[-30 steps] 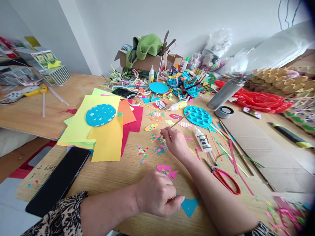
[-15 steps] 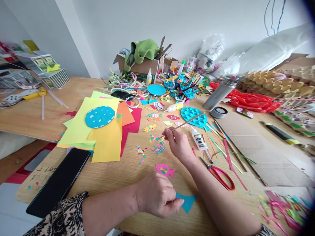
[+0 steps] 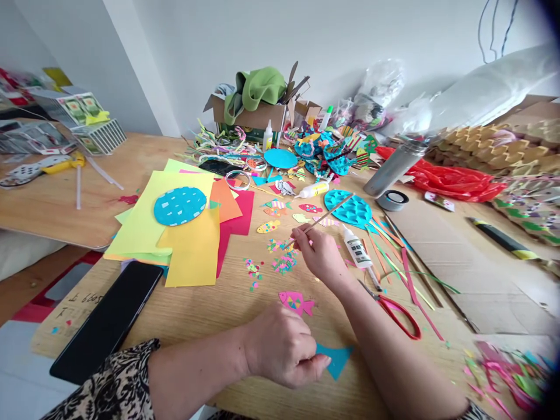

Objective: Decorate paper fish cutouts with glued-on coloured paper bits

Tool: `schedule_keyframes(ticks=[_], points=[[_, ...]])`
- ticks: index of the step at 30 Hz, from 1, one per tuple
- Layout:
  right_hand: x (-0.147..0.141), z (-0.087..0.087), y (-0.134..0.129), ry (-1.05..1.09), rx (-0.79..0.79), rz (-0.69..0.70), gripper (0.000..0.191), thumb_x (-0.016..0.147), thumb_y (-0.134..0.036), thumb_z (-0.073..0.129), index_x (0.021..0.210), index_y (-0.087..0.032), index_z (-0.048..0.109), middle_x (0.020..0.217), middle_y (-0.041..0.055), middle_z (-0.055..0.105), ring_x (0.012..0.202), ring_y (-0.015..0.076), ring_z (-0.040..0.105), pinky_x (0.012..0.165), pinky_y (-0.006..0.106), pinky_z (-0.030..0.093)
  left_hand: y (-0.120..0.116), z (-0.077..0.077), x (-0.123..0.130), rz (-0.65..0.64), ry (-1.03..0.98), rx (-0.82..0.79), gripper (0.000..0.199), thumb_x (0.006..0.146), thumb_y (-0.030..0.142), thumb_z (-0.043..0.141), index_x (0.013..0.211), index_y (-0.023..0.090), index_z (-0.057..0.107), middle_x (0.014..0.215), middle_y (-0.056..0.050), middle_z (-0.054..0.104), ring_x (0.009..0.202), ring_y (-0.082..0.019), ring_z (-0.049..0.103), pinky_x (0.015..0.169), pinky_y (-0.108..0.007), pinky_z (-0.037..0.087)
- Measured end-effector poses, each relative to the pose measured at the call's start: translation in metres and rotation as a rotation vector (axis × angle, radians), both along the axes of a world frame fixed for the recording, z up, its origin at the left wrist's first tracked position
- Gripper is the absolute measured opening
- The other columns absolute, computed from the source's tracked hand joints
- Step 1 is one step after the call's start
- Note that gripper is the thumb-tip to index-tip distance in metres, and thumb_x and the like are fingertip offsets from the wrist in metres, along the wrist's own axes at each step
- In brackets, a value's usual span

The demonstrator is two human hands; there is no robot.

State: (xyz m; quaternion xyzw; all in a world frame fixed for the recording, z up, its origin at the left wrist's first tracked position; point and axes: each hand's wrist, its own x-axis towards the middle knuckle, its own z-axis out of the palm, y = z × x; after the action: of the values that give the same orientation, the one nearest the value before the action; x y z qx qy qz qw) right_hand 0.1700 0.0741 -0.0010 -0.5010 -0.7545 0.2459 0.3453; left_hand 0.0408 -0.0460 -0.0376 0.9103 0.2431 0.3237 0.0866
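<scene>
My right hand (image 3: 321,256) pinches a thin wooden stick (image 3: 330,211), whose lower tip is over small triangular paper scraps (image 3: 283,263). Near the front edge, my left hand (image 3: 284,347) is curled over a blue paper fish-tail shape (image 3: 336,359); its fingers are bent, and whether they grip the paper is hidden. Just above that hand lies a pink paper fish (image 3: 296,303) with coloured triangles on it. Round paper dots (image 3: 252,273) are scattered to the left of the scraps. Several small decorated fish, one of them yellow (image 3: 268,226), lie beyond my right hand.
Coloured paper sheets (image 3: 192,256) and a black phone (image 3: 107,321) lie left. A glue bottle (image 3: 356,248), red-handled scissors (image 3: 400,315), paper strips and cardboard (image 3: 472,262) are right. Behind stand a metal flask (image 3: 396,168) and a box with green cloth (image 3: 260,90).
The camera view has shifted slightly, moving the table items a little to the right in the picture. The stick's upper end has swung slightly left, while my left hand keeps its curled pose.
</scene>
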Motion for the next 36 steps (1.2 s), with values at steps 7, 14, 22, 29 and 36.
schedule_keyframes(ticks=[7,14,22,29,36], points=[[0.041,-0.001,-0.031,0.017,0.010,-0.131,0.047,0.095,-0.052,0.042,0.067,-0.019,0.060,0.065,0.0051,0.067,0.057,0.0162,0.062,0.056,0.027,0.046,-0.001,0.000,0.000,0.019,-0.072,-0.005,0.034,0.083,0.025,0.053,0.049,0.019,0.051,0.043,0.003,0.048,0.038,-0.012,0.047,0.042,-0.027,0.040],[0.038,-0.008,-0.047,0.031,0.108,-0.071,0.040,0.098,-0.042,0.040,0.068,-0.021,0.057,0.066,0.0037,0.066,0.061,0.0161,0.063,0.062,0.028,0.048,-0.003,0.002,0.000,0.041,-0.058,0.015,0.036,0.085,0.026,0.050,0.050,0.020,0.051,0.043,0.002,0.047,0.038,-0.013,0.046,0.043,-0.028,0.038],[0.032,-0.020,-0.042,-0.069,0.244,0.045,0.034,0.099,-0.029,0.040,0.068,-0.021,0.051,0.070,0.0036,0.065,0.065,0.0157,0.060,0.066,0.029,0.044,-0.002,0.000,-0.001,0.050,-0.030,0.015,0.037,0.087,0.027,0.050,0.051,0.019,0.052,0.044,0.002,0.048,0.040,-0.012,0.048,0.044,-0.027,0.037],[0.036,-0.017,-0.045,0.006,0.233,-0.061,0.032,0.099,-0.030,0.042,0.070,-0.020,0.053,0.065,0.0021,0.062,0.060,0.0145,0.059,0.060,0.027,0.043,-0.008,0.007,-0.003,0.107,0.050,0.111,0.034,0.087,0.026,0.050,0.054,0.019,0.053,0.047,0.000,0.050,0.043,-0.014,0.048,0.042,-0.029,0.034],[0.036,-0.012,-0.057,0.112,0.160,0.031,0.034,0.100,-0.030,0.039,0.072,-0.019,0.054,0.059,-0.0006,0.058,0.051,0.0108,0.057,0.054,0.024,0.041,-0.012,0.022,-0.019,0.071,0.166,0.251,0.030,0.086,0.025,0.055,0.057,0.019,0.051,0.052,0.000,0.049,0.049,-0.016,0.046,0.043,-0.029,0.032]])
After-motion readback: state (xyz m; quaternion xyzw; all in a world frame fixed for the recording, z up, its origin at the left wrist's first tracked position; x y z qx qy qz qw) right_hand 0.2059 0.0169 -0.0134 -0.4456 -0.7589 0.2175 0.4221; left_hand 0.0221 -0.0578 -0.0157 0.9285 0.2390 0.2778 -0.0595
